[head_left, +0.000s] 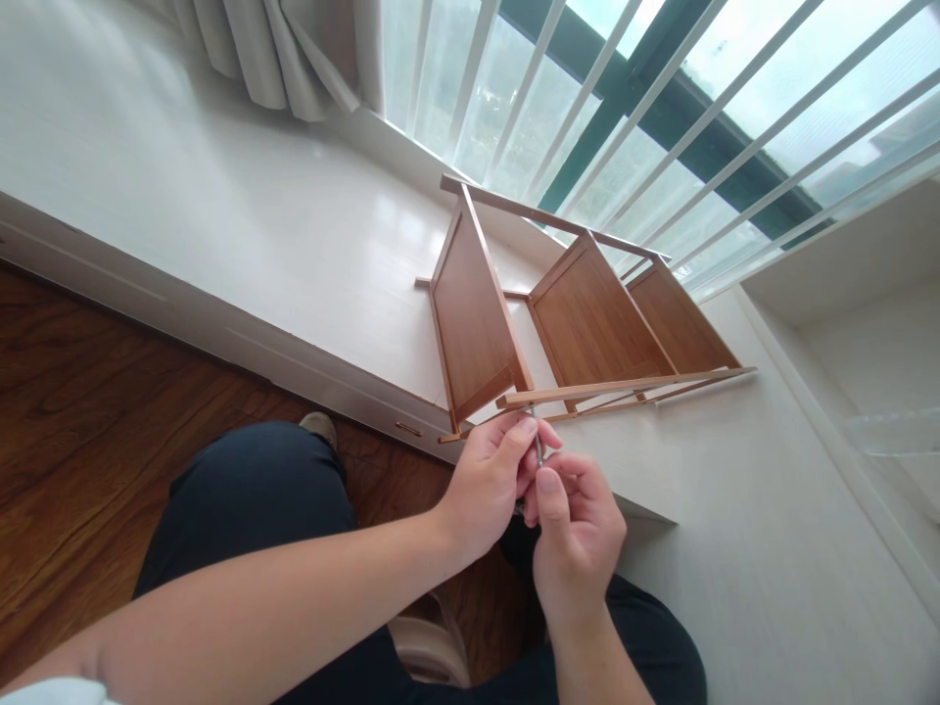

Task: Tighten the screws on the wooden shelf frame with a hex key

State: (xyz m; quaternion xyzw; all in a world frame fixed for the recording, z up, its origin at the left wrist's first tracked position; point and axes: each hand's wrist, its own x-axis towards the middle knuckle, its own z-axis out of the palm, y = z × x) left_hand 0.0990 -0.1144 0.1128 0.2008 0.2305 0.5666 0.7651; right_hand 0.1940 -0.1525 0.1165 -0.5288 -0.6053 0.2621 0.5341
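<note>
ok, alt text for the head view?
Both hands, left and right, pinch a small metal tool at the front rail of a wooden shelf rack lying on its side on a white ledge by a barred window.

Daylit barred window, grey curtain, white sill, dark wood floor.

I am pinching a small grey metal tool, thin and rod-like, upright between my fingers, its upper tip touching the near rail of a wooden shelf rack. Most of the tool is staying hidden, so I cannot tell its shape. The rack is lying on its side on the white window ledge, its three brown panels standing on edge, joined by light slim rails.
</note>
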